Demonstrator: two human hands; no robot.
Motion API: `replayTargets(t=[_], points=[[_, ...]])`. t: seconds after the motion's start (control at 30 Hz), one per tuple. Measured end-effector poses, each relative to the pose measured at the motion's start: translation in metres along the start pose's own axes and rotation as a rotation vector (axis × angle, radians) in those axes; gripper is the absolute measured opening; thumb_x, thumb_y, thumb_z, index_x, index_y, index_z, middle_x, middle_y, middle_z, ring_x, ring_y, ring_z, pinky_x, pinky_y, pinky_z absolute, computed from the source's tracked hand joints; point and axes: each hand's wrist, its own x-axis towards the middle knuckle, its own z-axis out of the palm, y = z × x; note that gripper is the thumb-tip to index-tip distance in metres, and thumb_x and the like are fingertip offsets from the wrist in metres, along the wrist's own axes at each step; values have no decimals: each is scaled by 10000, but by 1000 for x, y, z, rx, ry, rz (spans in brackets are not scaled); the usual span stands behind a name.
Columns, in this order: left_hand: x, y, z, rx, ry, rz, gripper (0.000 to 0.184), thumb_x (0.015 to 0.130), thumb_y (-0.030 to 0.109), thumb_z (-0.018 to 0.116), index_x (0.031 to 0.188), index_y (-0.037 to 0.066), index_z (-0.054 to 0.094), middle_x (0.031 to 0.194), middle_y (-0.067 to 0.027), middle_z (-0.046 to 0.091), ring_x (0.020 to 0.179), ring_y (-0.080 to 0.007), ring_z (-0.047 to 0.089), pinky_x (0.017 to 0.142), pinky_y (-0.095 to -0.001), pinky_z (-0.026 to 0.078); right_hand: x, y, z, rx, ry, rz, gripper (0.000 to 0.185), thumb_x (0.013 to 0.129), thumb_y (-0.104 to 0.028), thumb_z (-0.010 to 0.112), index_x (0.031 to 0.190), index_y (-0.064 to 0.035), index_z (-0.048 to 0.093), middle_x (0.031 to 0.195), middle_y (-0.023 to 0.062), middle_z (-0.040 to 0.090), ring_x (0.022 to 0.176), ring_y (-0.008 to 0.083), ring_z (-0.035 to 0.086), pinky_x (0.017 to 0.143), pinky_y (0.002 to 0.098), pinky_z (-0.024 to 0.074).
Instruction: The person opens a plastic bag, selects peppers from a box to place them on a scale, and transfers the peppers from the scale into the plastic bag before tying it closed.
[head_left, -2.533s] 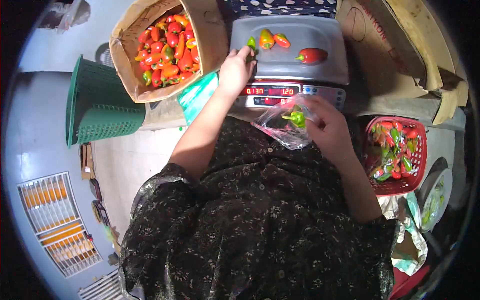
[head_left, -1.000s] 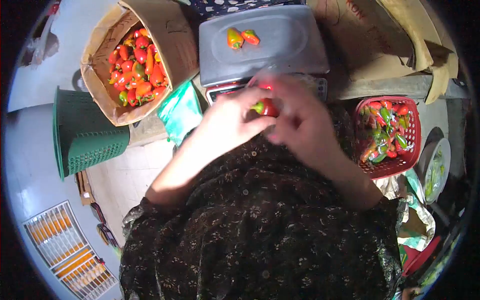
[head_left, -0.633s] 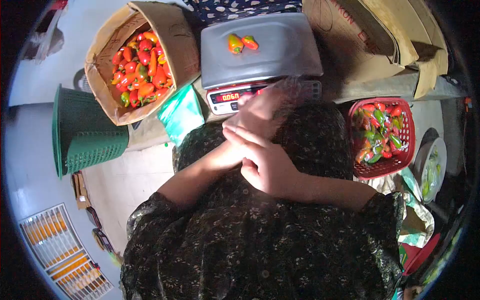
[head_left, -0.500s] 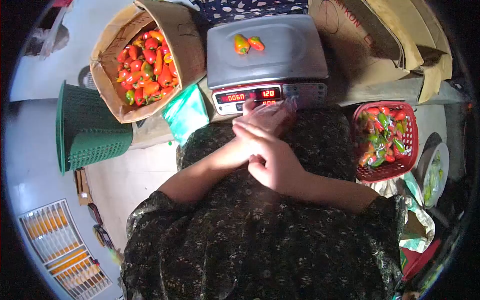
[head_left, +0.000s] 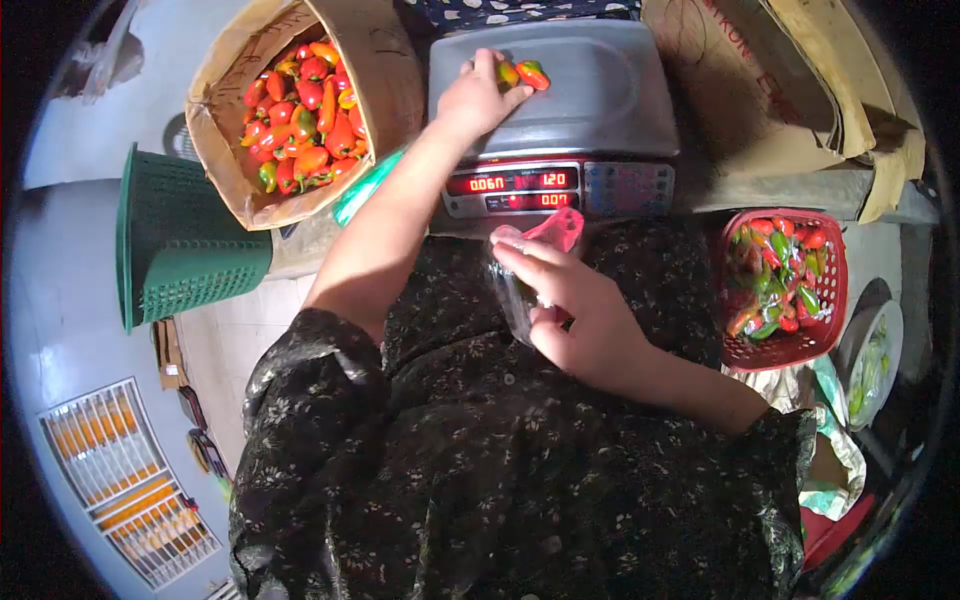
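Left hand (head_left: 478,98) part-open at scale (head_left: 590,95), fingers spread about the yellow-green pepper (head_left: 507,75). Right hand (head_left: 585,315) grips clear bag (head_left: 512,295).

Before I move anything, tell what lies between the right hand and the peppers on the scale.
The head view shows the bag's pink end, the lit display panel, then bare weighing plate.
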Motion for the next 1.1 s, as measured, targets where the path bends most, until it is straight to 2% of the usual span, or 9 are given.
replayTargets(t=[0.13, 0.2, 0.27, 0.33, 0.4, 0.6, 0.77, 0.97, 1.1], points=[[2, -7, 9, -160, 85, -79, 500, 767, 365, 692, 1103, 62, 478, 940, -215, 627, 856, -355, 635, 751, -450, 501, 0, -5, 0, -74, 3, -8, 657, 699, 52, 470, 1347, 44, 360, 1405, 214, 357, 1338, 299, 324, 1085, 362, 301], [-17, -1, -23, -789, -7, -153, 447, 820, 347, 662, 1108, 49, 492, 906, -126, 635, 753, -160, 616, 630, -277, 475, 1, -1, -5, -87, 59, -2, 662, 703, 52, 478, 1353, 40, 353, 1408, 216, 351, 1332, 310, 329, 1081, 364, 306], [-65, 17, -78, -1118, -102, -115, 416, 830, 337, 657, 1071, 44, 486, 925, -58, 566, 794, -119, 566, 658, -223, 441, 4, 3, -8, 2, 101, 82, 672, 706, 51, 486, 1360, 45, 336, 1411, 227, 337, 1323, 331, 335, 1072, 366, 314], [-115, 2, -111, -967, -312, 121, 427, 807, 321, 682, 1051, 22, 500, 1019, -65, 535, 951, -143, 525, 833, -280, 416, 6, 6, -3, 48, 121, 108, 683, 707, 51, 494, 1367, 49, 319, 1412, 237, 325, 1311, 349, 344, 1059, 367, 329], [-152, 17, -134, -1021, -503, -11, 395, 815, 168, 643, 1152, 12, 509, 1126, -72, 541, 1101, -162, 490, 950, -312, 369, 7, 11, 6, 41, 116, 67, 696, 706, 51, 501, 1372, 55, 300, 1411, 247, 315, 1297, 365, 355, 1041, 367, 351], [-180, 32, -149, -753, -800, -4, 361, 842, 120, 609, 1183, 23, 540, 1071, -103, 625, 1019, -190, 578, 906, -324, 435, 12, -4, 23, 87, 53, -25, 695, 728, 30, 521, 1378, 57, 278, 1412, 246, 306, 1261, 376, 393, 964, 370, 432], [-183, 61, -109, -1173, -555, -170, 433, 909, 178, 527, 1274, -43, 454, 1247, -163, 540, 1155, -240, 515, 995, -345, 374, 1, -16, 36, 162, -87, 54, 755, 692, 27, 549, 1391, 41, 266, 1426, 226, 298, 1226, 360, 439, 990, 405, 406], [-166, 56, -23, -595, -230, 107, 477, 907, 126, 475, 1342, -30, 357, 1222, -222, 532, 1159, -317, 514, 1018, -396, 361, -6, -3, 65, 103, -181, -172, 790, 672, 43, 547, 1403, 40, 248, 1451, 209, 266, 1352, 334, 274, 1089, 354, 299], [-143, 48, 5, -169, -220, 354, 480, 852, 88, 470, 1315, -12, 396, 1239, -243, 501, 1119, -341, 522, 957, -452, 411, -2, 4, 56, 126, -45, -117, 782, 677, 109, 484, 1422, -15, 280, 1465, 177, 282, 1265, 287, 426, 948, 347, 434]])
